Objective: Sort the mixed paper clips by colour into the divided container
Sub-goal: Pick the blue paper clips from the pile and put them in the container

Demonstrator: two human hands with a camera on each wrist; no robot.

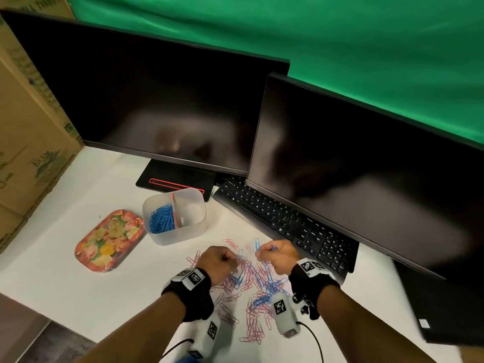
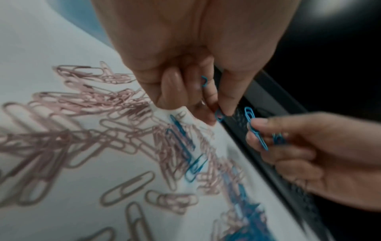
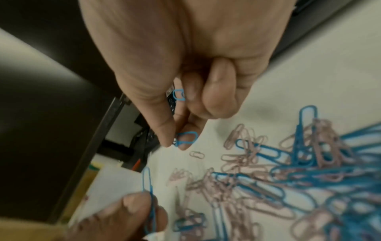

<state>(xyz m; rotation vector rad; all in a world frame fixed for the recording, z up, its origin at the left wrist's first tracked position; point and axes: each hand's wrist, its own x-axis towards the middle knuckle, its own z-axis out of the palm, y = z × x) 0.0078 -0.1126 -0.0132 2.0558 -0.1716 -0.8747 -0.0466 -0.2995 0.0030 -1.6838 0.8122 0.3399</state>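
Pink and blue paper clips (image 1: pixel 251 289) lie mixed in a pile on the white table. My left hand (image 1: pixel 230 260) hovers over the pile's far left part, its curled fingers pinching a blue clip (image 2: pixel 219 116), with another blue clip (image 2: pixel 204 81) tucked in the fingers. Close to its right, my right hand (image 1: pixel 262 254) pinches a blue clip (image 3: pixel 186 138) and holds more in its curled fingers. The translucent divided container (image 1: pixel 195 226) stands beyond the pile to the left. Its left compartment holds blue clips (image 1: pixel 161 218); the right one looks empty.
A floral tray (image 1: pixel 110 239) lies left of the container. A black keyboard (image 1: pixel 282 221) runs along the pile's right side, under the right monitor (image 1: pixel 366 179). A second monitor (image 1: pixel 144 100) and its stand (image 1: pixel 170 179) sit behind the container. Cardboard boxes (image 1: pixel 26 153) wall the left.
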